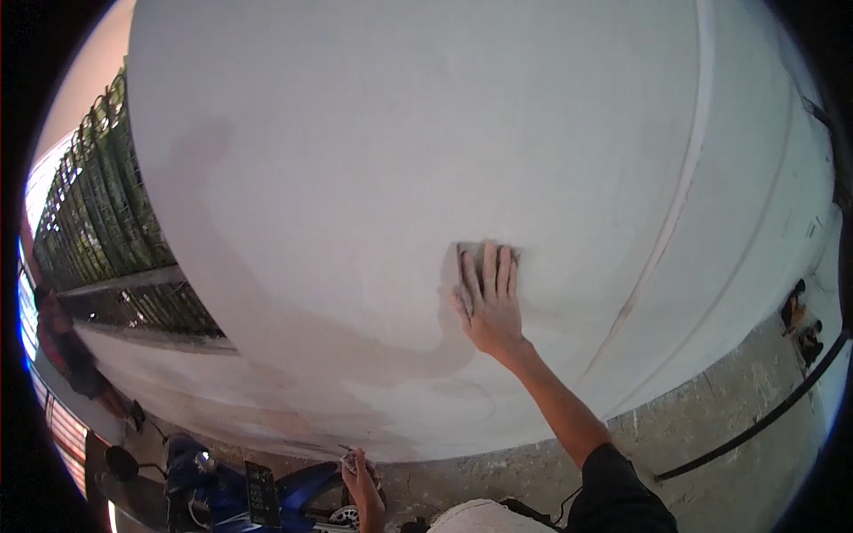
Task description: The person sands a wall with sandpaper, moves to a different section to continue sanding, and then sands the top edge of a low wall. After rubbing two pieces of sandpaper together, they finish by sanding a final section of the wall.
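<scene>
My right hand (489, 302) is raised with its fingers laid flat on a wide white wall (400, 160), pressing a small grey sanding sheet (469, 252) against it under the fingertips. Patches of lighter and greyer filler show on the wall below and left of that hand. My left hand (362, 480) hangs low near the bottom edge, closed around a small crumpled grey piece (349, 461); what that piece is cannot be made out. A dark sleeve (617, 493) covers my right upper arm.
A blue motorbike (231, 493) stands at the lower left, close to my left hand. A green mesh fence (98, 204) runs along the left, with another person (67, 351) beside it. A black hose (755, 426) lies on the concrete floor (711, 417) at the right.
</scene>
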Demonstrator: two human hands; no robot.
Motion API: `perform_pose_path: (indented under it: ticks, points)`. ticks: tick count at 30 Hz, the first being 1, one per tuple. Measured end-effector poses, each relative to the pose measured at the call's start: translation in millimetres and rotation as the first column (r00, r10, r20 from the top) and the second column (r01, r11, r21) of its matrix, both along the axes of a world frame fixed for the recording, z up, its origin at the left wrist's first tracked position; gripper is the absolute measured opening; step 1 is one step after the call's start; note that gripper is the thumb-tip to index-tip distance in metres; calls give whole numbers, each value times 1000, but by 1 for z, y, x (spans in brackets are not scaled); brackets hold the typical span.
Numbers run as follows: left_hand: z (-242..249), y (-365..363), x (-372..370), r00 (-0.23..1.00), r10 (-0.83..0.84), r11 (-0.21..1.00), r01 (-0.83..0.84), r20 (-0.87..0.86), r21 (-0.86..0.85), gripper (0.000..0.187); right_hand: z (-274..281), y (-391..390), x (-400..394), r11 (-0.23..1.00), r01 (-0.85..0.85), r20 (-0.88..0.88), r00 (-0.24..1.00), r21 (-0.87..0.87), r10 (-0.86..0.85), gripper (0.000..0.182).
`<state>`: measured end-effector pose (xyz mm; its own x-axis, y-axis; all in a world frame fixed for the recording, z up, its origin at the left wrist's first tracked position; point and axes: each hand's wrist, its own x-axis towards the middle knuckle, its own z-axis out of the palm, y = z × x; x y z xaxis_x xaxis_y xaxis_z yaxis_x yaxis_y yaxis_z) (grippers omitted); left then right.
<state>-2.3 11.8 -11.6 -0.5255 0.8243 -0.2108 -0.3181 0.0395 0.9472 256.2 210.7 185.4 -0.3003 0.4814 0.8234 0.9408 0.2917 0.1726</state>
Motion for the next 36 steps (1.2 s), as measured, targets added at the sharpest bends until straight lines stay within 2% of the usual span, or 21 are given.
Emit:
perform_pose_path:
  ticks: [2,5,6,9,10,11,14,15,18,20,22,24,25,26,28,30,32,35,36]
  points:
    - [0,-4,-4,1000,18,1000,-18,14,11,29,45,2,-5,997,-63,19,998,55,62,62]
    - [-4,2,-8,999,2,999,-4,41,52,30,152,6,-15,969,-69,-72,993,238,89,65]
    - [-3,5,-9,998,-20,997,16,53,81,30,173,10,-19,950,-73,-106,988,303,110,65]
    - [0,8,-13,994,6,996,-16,111,89,29,175,16,-33,939,-39,-92,993,342,75,63]
    - [-2,8,-14,993,18,995,-29,117,92,29,157,14,-42,960,-55,-12,998,276,61,63]
    - [-3,8,-15,995,-1,997,-7,102,79,29,124,10,-50,975,-63,69,996,212,49,63]
    - [-7,8,-16,994,-10,997,3,105,72,29,11,10,-60,982,-184,305,938,38,164,62]
    - [-7,7,-17,992,-10,997,0,124,81,29,4,2,-63,975,-224,359,909,-13,213,62]
    - [-1,3,-20,996,-9,997,2,93,77,29,28,11,-60,966,-258,386,892,11,234,63]
    - [-1,4,-22,997,-18,998,13,71,68,29,100,7,-71,968,-226,320,930,108,181,61]
    - [-4,3,-26,999,-22,996,20,29,82,29,167,10,-83,939,-152,197,976,307,94,58]
    - [-4,2,-27,998,-18,996,13,55,87,29,183,13,-97,930,-134,147,985,342,88,56]
    - [-4,2,-30,997,-20,994,11,76,106,29,185,15,-103,915,-107,93,993,390,76,55]
    - [-5,0,-32,997,-10,994,2,76,109,29,168,14,-108,923,-111,134,989,367,66,58]
    - [-5,-7,-34,996,14,996,-22,86,87,30,104,17,-119,966,-176,296,948,192,114,64]
    - [-4,-14,-36,996,39,997,-45,85,70,30,23,18,-117,963,-263,462,848,-62,261,68]
    - [-2,-21,-44,995,62,996,-66,77,56,30,-15,17,-113,964,-248,554,791,-100,261,70]
    - [-3,-29,-53,995,86,995,-89,57,48,31,23,15,-111,948,-272,588,745,-163,314,70]
    - [-7,-28,-57,993,107,992,-110,41,66,31,47,17,-114,951,-294,538,790,-93,296,68]
